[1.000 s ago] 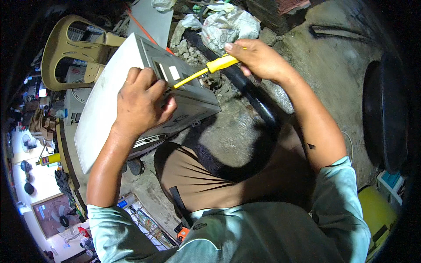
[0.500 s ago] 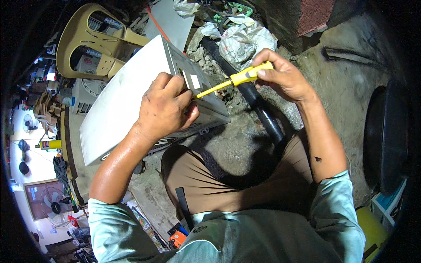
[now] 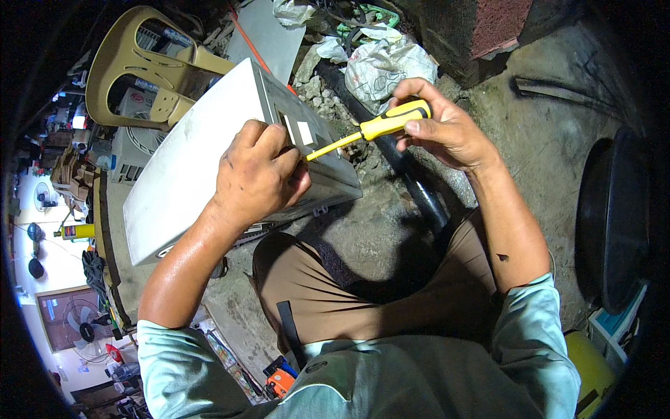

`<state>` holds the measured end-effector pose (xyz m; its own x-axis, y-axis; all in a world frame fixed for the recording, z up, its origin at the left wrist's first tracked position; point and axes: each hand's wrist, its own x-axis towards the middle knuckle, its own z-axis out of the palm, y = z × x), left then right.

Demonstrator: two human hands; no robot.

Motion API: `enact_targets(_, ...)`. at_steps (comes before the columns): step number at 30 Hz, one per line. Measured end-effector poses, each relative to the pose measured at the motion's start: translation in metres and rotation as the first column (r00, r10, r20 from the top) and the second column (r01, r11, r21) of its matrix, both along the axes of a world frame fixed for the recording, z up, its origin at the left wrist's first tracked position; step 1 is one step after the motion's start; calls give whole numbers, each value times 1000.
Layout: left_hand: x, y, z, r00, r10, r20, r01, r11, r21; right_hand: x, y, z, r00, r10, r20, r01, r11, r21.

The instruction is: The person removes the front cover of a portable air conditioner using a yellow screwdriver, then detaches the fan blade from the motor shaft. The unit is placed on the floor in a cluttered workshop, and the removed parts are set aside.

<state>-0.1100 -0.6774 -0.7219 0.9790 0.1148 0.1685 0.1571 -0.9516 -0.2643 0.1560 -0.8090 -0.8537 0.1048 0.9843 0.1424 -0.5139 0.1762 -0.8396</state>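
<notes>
A yellow and black screwdriver is in my right hand, gripped at the handle between thumb and fingers. Its yellow shaft slants down and left toward the side panel of a large white metal casing, which looks like an air conditioner's outdoor unit. My left hand is closed at the casing's edge, its curled fingers beside the screwdriver's tip. Whatever those fingers pinch, if anything, is hidden. A pale rectangular label shows on the side panel just above the tip.
A beige plastic chair stands behind the casing at far left. A black pipe runs along the concrete floor, near rubble and a white plastic sack. At right is a large round black tub. An orange tool lies near my lap.
The screwdriver's handle has turned in my right hand, and its fingers have shifted on it. My left hand stays at the casing's edge. The whole view has shifted slightly.
</notes>
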Motion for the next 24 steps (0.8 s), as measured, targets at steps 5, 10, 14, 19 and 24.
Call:
enact_targets(5, 1, 0, -1, 1000, -14, 9, 14, 1000, -3, 4, 5, 3, 943, 88, 322, 37, 931, -362)
enact_targets(10, -1, 0, -1, 1000, 6, -15, -6, 1000, 13, -5, -1, 1, 996, -78, -49, 78, 997, 5)
enact_targets(14, 0, 0, 0, 1000, 8, -17, -8, 1000, 8, 2, 1, 3, 892, 26, 451, 131, 941, -313)
enact_targets(19, 1, -1, -1, 1000, -14, 22, 14, 1000, -9, -17, 12, 6, 956, -241, 168, 251, 967, -40)
enact_targets(24, 1, -1, -1, 1000, -8, 17, 8, 1000, -7, -12, 3, 10, 989, -146, -7, 138, 951, -278)
